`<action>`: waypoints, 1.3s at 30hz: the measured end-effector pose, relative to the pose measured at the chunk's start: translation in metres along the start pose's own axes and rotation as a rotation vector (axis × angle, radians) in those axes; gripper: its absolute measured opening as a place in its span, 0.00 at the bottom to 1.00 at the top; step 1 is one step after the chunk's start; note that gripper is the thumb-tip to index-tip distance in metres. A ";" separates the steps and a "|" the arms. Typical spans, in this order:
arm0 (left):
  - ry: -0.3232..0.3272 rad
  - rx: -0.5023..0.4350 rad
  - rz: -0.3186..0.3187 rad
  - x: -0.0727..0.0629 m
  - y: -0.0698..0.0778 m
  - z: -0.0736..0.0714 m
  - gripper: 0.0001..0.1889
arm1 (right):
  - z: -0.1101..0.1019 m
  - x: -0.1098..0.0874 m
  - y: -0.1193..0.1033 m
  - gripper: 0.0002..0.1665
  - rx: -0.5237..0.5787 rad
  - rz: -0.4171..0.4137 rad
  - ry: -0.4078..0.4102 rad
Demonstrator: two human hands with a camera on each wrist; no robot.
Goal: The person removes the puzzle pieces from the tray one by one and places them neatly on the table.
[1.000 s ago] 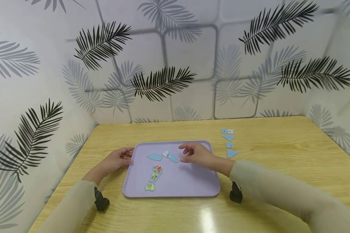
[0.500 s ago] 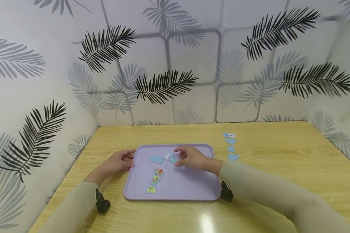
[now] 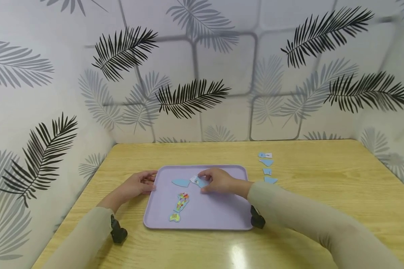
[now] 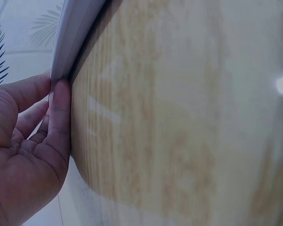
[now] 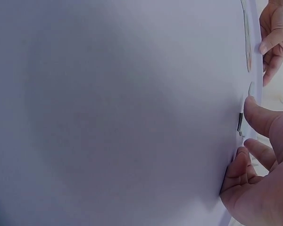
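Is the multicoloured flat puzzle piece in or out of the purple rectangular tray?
In: the multicoloured flat puzzle piece lies inside the raised rim of the purple rectangular tray.

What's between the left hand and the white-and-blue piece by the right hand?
Left rim and floor of the tray, then the plain blue piece. Shows in the head view.

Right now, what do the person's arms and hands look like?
The sleeves are long, plain and pale beige. Small black gadgets stick out at both cuffs. The left hand and right hand wear no gloves.
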State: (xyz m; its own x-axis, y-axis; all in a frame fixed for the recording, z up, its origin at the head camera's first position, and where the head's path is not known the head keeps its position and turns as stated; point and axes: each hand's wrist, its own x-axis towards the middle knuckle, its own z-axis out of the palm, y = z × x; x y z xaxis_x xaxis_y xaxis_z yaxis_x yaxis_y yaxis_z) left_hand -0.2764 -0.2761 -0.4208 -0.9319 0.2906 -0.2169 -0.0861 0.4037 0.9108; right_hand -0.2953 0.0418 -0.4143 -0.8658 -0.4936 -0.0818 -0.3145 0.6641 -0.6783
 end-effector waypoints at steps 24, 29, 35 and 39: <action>0.005 -0.008 0.006 -0.002 0.001 0.000 0.33 | 0.000 -0.003 0.000 0.20 -0.019 -0.023 0.026; 0.007 0.005 0.004 -0.003 0.002 0.002 0.33 | 0.002 -0.003 0.000 0.17 -0.016 -0.023 0.054; 0.014 0.001 -0.004 -0.003 0.003 0.003 0.33 | 0.004 -0.004 0.002 0.16 -0.024 -0.014 0.073; 0.012 0.002 -0.005 -0.002 0.003 0.002 0.33 | 0.002 -0.006 0.004 0.16 -0.002 -0.020 0.066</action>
State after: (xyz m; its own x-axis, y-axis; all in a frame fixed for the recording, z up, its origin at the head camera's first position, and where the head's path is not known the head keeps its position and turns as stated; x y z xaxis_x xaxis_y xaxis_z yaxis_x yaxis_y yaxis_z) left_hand -0.2737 -0.2738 -0.4186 -0.9357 0.2782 -0.2171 -0.0899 0.4070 0.9090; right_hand -0.2907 0.0461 -0.4178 -0.8829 -0.4691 -0.0200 -0.3330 0.6556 -0.6777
